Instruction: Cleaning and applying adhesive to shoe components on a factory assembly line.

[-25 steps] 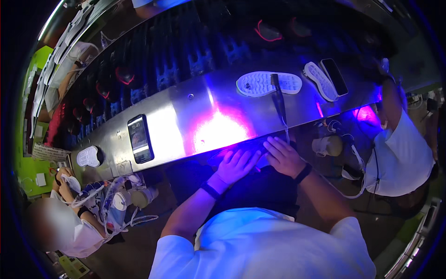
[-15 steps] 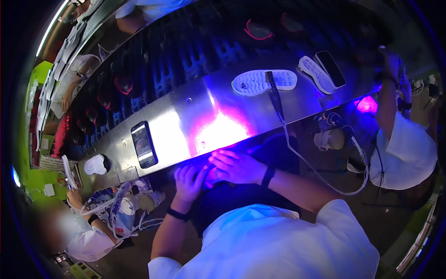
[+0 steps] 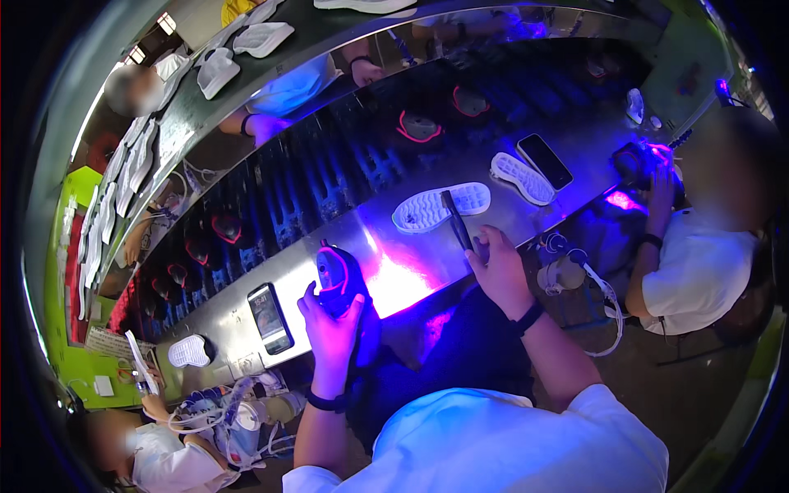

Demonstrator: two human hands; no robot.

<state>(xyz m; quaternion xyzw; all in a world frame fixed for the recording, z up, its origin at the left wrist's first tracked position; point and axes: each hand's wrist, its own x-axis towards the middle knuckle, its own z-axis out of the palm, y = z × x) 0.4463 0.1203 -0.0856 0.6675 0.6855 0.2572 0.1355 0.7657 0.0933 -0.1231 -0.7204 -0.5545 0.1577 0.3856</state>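
Note:
My left hand (image 3: 330,329) is wrapped round a dark shoe upper (image 3: 333,271) with a glowing pink line along its edge, held up over the bench's near edge. My right hand (image 3: 503,271) has its thumb and fingers closed at the lower end of a dark-handled brush (image 3: 458,223). The brush head rests on a white shoe sole (image 3: 419,212) lying tread-patterned on the metal bench. Beside that sole, farther right, lies a second white sole (image 3: 523,178).
A metal bench (image 3: 238,341) holds a phone (image 3: 270,319) at left and another phone (image 3: 545,159) at right. Behind runs a dark conveyor (image 3: 288,189) carrying several shoe uppers. Purple light glares mid-bench. Co-workers sit at left (image 3: 177,452) and right (image 3: 699,271).
My hands were together below the bench edge. My left hand has risen with the shoe upper, and my right hand has moved right to the brush. The view has shifted too.

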